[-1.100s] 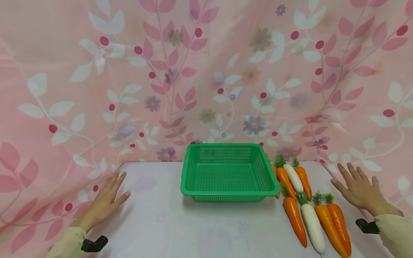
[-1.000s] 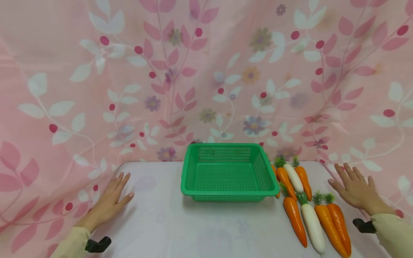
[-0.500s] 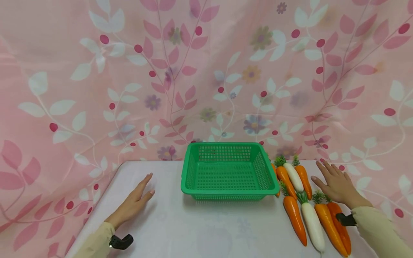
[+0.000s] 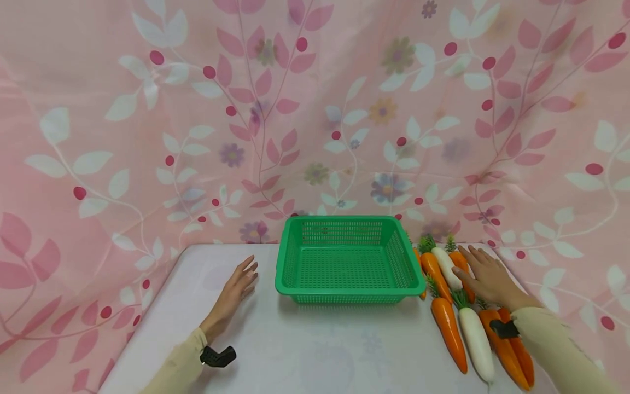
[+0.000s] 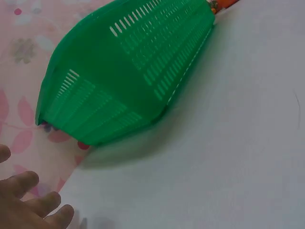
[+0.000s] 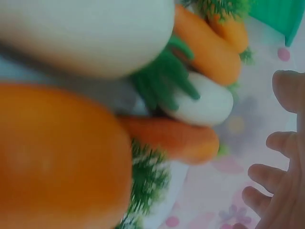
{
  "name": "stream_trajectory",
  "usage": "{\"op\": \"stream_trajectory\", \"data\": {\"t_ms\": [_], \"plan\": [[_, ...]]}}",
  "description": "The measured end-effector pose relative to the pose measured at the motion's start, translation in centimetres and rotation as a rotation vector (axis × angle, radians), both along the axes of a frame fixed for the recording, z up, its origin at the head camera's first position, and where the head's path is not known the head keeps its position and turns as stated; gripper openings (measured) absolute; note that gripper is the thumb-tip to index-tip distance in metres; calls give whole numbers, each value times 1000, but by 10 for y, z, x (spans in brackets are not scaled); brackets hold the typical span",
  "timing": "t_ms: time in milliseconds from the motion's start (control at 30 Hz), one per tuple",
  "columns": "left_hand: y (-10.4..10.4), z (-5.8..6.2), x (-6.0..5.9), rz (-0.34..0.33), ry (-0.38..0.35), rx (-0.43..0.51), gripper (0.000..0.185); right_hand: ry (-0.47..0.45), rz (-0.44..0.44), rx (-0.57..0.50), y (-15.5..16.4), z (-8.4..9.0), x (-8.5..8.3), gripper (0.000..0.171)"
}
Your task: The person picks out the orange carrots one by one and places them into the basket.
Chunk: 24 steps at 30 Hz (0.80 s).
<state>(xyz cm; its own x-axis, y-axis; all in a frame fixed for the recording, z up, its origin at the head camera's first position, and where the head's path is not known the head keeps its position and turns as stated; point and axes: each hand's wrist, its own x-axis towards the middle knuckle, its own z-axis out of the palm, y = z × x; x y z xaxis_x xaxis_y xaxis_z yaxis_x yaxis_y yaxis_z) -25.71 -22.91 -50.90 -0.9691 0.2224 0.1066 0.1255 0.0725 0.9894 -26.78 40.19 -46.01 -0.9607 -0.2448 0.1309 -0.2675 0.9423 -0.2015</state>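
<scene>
Lying on the bench, right of the green basket, one carrot was partly covered by the right hand in the head view; touching or just above, could not tell. Right hand released, fingers spread, nothing grasped. A white radish lay beside that carrot; other carrots and a second white radish lay around and nearer the person.

Progress, judged: the very start. Every vegetable in sight lay outside the basket, none was lifted, neither hand held anything; all handling looked left to do. Basket stood upright. Left hand was off its left side, apart from it, released, fingers loosely extended.

Head view alone gave the full layout and both hands together. Right wrist view added the fingers seen against the printed cloth, with blurred vegetables and a green top close up. Left wrist view added the basket's slotted outer walls, with only a scrap of orange past its far corner.
</scene>
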Motion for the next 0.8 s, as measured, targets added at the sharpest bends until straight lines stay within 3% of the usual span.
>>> {"op": "stream_trajectory", "data": {"t_ms": [100, 233, 400, 600, 800], "plan": [[12, 0, -4, -6, -39, 109, 52, -8, 7, -15, -9, 0, -2, 74], [28, 0, -7, 0, -43, 166, 52, 35, 53, -39, -21, -1, -5, 71], [44, -5, -8, 13, -45, 188, 57, 61, 79, -56, -32, -4, -13, 70], [58, -14, -7, -24, -37, 179, 53, 40, 64, -55, -44, -5, -18, 70], [66, -18, -3, 5, -26, 200, 52, 81, 93, -75, -57, -6, -23, 65]]}}
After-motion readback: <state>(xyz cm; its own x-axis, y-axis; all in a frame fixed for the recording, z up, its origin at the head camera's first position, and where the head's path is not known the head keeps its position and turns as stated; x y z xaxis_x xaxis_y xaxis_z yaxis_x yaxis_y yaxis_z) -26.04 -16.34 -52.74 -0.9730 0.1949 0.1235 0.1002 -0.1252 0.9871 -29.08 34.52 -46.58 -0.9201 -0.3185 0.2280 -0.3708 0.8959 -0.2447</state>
